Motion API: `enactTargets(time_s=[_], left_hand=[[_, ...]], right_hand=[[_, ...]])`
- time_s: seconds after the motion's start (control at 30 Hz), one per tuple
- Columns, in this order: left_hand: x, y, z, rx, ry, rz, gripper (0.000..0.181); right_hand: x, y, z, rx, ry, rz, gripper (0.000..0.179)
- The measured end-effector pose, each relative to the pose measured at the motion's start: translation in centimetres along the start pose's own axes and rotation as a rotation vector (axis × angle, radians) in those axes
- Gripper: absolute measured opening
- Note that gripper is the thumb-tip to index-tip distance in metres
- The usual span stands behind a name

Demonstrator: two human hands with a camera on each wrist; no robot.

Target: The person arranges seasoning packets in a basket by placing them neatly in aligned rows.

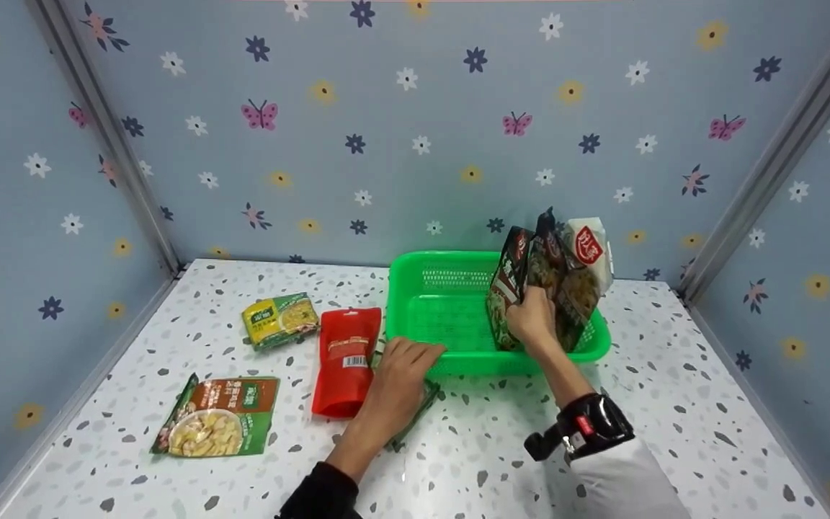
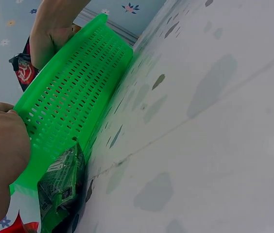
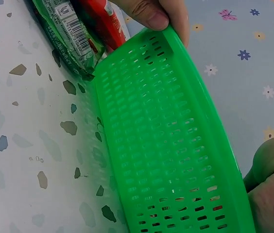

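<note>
Basket: a green basket (image 1: 472,365) with slotted walls, standing on the speckled counter (image 1: 487,447), between and beneath the two hands.
Left hand: the left hand (image 1: 400,375) is clamped on the basket's near rim, toward its left corner, thumb outside the wall and fingers over the edge.
Right hand: the right hand (image 1: 534,321) is inside the basket's right half, apart from the left, touching the upright packets; its fingertips are hidden, so whether it grips one cannot be told.
Packets in basket: a dark packet (image 1: 507,281) leans left of the right hand, a second dark packet (image 1: 546,252) stands just behind it, and a pale-topped packet (image 1: 591,263) to its right.
Beside left hand: a green packet (image 2: 61,187) lies near the basket's outer wall, and a red pouch (image 1: 346,360) just left.
Farther left: a yellow packet (image 1: 280,321) and, nearer the person, a brown-and-green packet (image 1: 228,418).
</note>
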State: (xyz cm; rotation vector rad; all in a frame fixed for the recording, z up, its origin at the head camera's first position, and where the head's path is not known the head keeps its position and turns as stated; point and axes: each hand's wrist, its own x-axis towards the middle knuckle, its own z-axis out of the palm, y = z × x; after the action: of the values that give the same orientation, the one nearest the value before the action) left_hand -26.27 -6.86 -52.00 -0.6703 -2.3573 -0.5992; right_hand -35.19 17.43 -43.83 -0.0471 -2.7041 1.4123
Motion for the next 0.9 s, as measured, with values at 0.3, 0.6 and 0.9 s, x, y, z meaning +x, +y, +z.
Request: enactTargets(time_s=[0.3, 0.6, 0.9], left_hand=[[0.1, -0.1, 0.0, 0.014, -0.012, -0.012, 0.052], [0.1, -0.1, 0.0, 0.018, 0.003, -0.005, 0.052], [0.0, -0.1, 0.1, 0.009, -0.015, -0.007, 0.056]], right_hand=[[4.1, 4.8, 1.0, 0.026, -0.020, -0.005, 0.014], [1.9, 2.0, 0.0, 0.009, -0.105, -0.004, 0.019], [0.4, 0.6, -0.3, -0.042, -0.143, 0.022, 0.021]])
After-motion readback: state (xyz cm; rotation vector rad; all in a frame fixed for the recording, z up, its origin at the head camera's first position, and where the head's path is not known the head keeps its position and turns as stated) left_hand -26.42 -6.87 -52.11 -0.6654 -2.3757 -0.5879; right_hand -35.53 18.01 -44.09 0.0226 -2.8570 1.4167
